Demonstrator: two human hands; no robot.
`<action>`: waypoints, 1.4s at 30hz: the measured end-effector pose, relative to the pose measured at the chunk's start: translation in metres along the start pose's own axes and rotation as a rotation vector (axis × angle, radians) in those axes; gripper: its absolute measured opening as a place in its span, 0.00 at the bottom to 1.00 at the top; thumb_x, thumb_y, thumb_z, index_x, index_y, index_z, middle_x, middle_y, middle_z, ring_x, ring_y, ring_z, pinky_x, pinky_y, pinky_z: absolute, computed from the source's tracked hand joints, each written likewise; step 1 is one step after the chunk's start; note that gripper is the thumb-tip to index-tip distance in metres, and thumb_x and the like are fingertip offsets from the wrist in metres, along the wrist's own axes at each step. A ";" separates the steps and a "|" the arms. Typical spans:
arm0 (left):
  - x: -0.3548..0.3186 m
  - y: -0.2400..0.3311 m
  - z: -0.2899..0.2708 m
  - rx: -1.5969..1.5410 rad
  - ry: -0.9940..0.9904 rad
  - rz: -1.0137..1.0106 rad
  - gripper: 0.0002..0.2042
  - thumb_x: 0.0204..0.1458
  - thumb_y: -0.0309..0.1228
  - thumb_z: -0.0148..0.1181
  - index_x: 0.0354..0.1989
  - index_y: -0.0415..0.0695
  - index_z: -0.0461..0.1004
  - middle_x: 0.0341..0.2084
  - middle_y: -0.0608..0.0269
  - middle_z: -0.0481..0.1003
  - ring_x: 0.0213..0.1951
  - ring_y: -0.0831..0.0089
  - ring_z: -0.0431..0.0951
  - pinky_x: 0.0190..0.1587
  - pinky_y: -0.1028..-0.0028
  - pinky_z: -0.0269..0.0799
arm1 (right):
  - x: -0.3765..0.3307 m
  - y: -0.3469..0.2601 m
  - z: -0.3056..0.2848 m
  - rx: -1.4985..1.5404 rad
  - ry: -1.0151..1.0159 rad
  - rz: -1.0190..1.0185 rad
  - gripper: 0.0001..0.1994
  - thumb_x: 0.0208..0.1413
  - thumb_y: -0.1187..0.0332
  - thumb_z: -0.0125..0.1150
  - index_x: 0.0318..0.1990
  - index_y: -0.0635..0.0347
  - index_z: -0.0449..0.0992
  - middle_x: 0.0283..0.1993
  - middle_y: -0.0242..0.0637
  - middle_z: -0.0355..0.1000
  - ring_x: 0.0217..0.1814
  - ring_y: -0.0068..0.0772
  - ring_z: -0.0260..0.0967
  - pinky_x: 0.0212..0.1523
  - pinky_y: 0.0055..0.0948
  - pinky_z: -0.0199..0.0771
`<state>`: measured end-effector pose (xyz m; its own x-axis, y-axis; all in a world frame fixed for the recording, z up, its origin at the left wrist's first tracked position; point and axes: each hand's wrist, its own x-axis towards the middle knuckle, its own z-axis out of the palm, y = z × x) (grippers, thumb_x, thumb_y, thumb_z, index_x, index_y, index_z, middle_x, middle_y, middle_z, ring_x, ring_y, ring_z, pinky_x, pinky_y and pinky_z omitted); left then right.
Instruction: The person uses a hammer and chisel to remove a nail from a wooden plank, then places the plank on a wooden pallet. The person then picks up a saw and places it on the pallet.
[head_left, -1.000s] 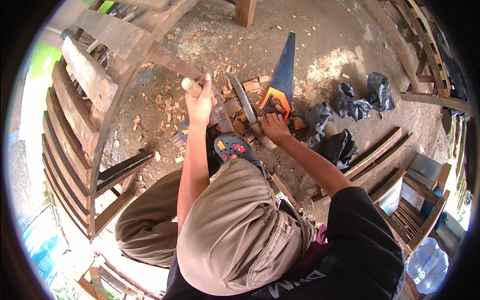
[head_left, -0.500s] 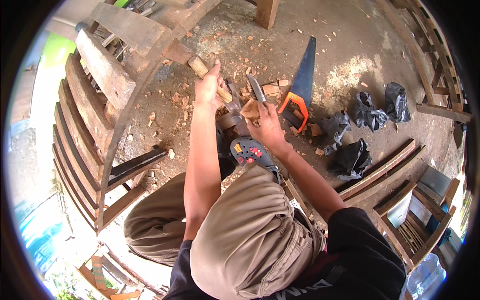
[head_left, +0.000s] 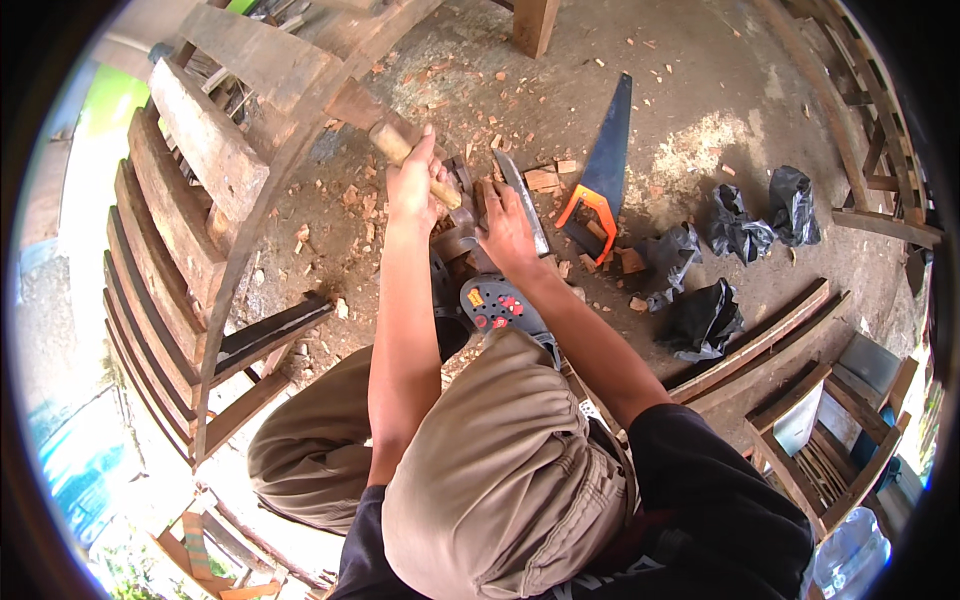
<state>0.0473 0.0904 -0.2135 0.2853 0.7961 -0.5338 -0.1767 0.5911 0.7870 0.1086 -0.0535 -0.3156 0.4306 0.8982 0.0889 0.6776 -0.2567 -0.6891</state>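
Big slatted wooden chair frame point(head_left: 190, 230) lies on its side left of the hands, its curved rail arching just above them. Dirt floor point(head_left: 700, 90) beyond the hands, strewn with wood chips point(head_left: 345, 195). More wooden chair parts point(head_left: 830, 430) low and right of the hands. Person's bent knee in tan trousers point(head_left: 500, 480) below the hands, a dark sandal point(head_left: 495, 300) just under the right hand. Black plastic bags point(head_left: 740, 225) right of the hands, well apart. Handsaw point(head_left: 600, 170) with blue blade and orange handle lies just right of the right hand, not touched. Left hand point(head_left: 415, 180) closed around a wooden mallet handle point(head_left: 400, 145), the handle sticking out up-left. Right hand point(head_left: 505, 225) gripping a flat metal chisel point(head_left: 520, 185), blade pointing away from the person. Small wood block point(head_left: 455, 235) sits between the two hands, against the sandal; contact with the chisel tip cannot be told.
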 end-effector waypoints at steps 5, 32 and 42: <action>-0.019 -0.022 0.003 0.165 -0.015 0.201 0.12 0.57 0.37 0.67 0.28 0.45 0.72 0.17 0.73 0.67 0.20 0.81 0.65 0.26 0.76 0.63 | -0.025 0.008 -0.011 0.146 0.025 0.002 0.44 0.42 0.73 0.74 0.68 0.67 0.54 0.65 0.57 0.58 0.68 0.58 0.57 0.67 0.45 0.61; 0.009 0.000 -0.004 -0.046 -0.012 -0.067 0.11 0.56 0.29 0.64 0.26 0.47 0.67 0.15 0.75 0.58 0.18 0.80 0.57 0.25 0.75 0.58 | 0.004 0.114 -0.014 -0.217 -0.011 0.060 0.31 0.56 0.58 0.65 0.62 0.65 0.64 0.59 0.57 0.62 0.61 0.60 0.62 0.61 0.49 0.65; 0.018 -0.012 -0.013 0.036 -0.003 -0.150 0.08 0.56 0.36 0.62 0.35 0.48 0.72 0.14 0.74 0.56 0.19 0.77 0.60 0.29 0.72 0.60 | 0.007 0.123 0.003 -0.038 0.035 0.153 0.22 0.49 0.65 0.71 0.48 0.65 0.70 0.46 0.50 0.71 0.49 0.53 0.71 0.50 0.45 0.72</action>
<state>0.0420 0.0992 -0.2366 0.3085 0.6988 -0.6454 -0.0976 0.6982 0.7092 0.1935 -0.0779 -0.4023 0.5504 0.8349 0.0106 0.6246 -0.4033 -0.6688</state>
